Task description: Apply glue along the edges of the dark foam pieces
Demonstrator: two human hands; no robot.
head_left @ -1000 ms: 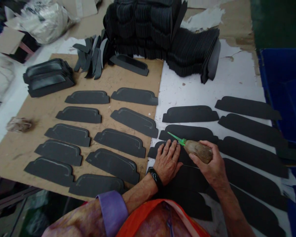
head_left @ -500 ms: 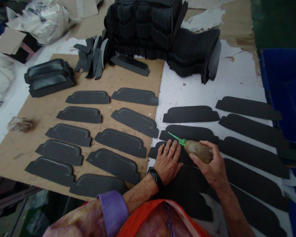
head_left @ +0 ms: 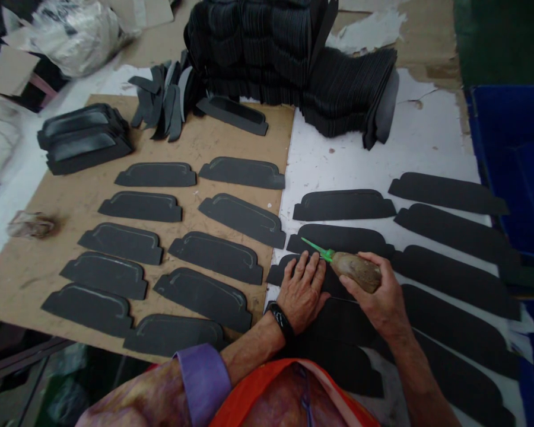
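Observation:
My right hand [head_left: 378,290] is wrapped round a brownish squeeze bottle [head_left: 356,271] with a long green nozzle [head_left: 317,249]. The nozzle points left, its tip over a black flat piece [head_left: 351,236] with a curved upper edge. Whether the tip touches that piece I cannot tell. My left hand [head_left: 303,292] lies flat with fingers stretched out, on the black piece [head_left: 278,273] just below. A dark band circles the left wrist. To the left, similar pieces [head_left: 211,296] lie in rows, each with a thin shiny line along its curved edge.
A tall stack of black pieces [head_left: 258,47] stands at the back, with loose strips [head_left: 173,101] and a smaller pile [head_left: 84,136] to its left. More pieces [head_left: 454,279] lie in a right-hand column. A crumpled wad [head_left: 30,225] sits far left; a blue bin [head_left: 511,160] stands right.
The view has shifted very slightly, so things at the left sit a little further left. Both hands and the bottle stay almost in place.

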